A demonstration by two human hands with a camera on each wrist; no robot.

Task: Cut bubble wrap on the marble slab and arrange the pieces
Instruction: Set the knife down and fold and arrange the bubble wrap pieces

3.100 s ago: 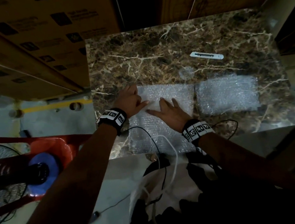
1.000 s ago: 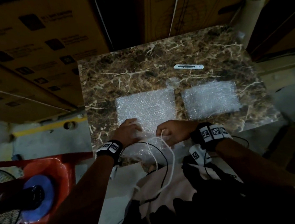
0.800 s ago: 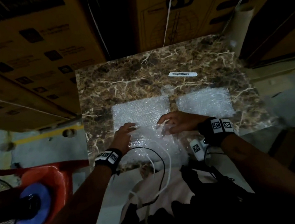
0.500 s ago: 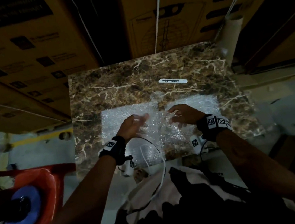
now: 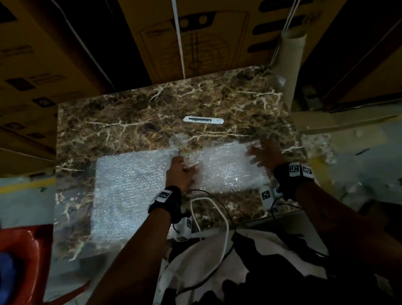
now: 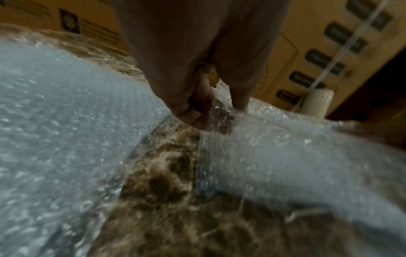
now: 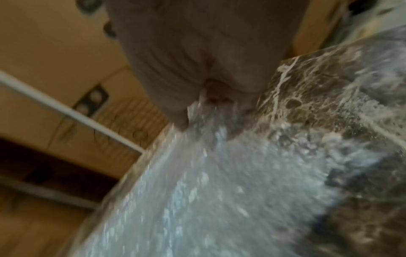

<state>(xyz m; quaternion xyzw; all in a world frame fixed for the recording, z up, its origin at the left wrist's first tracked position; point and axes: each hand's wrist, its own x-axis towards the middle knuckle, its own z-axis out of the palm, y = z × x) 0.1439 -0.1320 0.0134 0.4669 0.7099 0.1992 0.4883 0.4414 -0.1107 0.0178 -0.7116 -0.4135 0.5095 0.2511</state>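
Observation:
A brown marble slab (image 5: 120, 116) carries a large bubble wrap sheet (image 5: 132, 192) on its left half. A smaller cut bubble wrap piece (image 5: 224, 172) is stretched between both hands over the slab's right half, low above another piece. My left hand (image 5: 183, 164) pinches its left edge, seen close in the left wrist view (image 6: 208, 111). My right hand (image 5: 257, 151) holds its far right corner, and that pinch shows in the blurred right wrist view (image 7: 208, 99). A white utility knife (image 5: 203, 120) lies untouched farther back. A small crumpled scrap (image 5: 178, 139) sits just beyond the left hand.
Stacked cardboard boxes (image 5: 34, 58) wall in the far side and the left. A cardboard tube (image 5: 293, 66) leans at the slab's far right corner. A red stool with a blue roll (image 5: 13, 271) stands at the lower left. Cables (image 5: 209, 216) hang over the near edge.
Both hands picked the cut piece up from the near edge and carried it forward and right, spreading it over the right-hand piece. The camera view shifted too.

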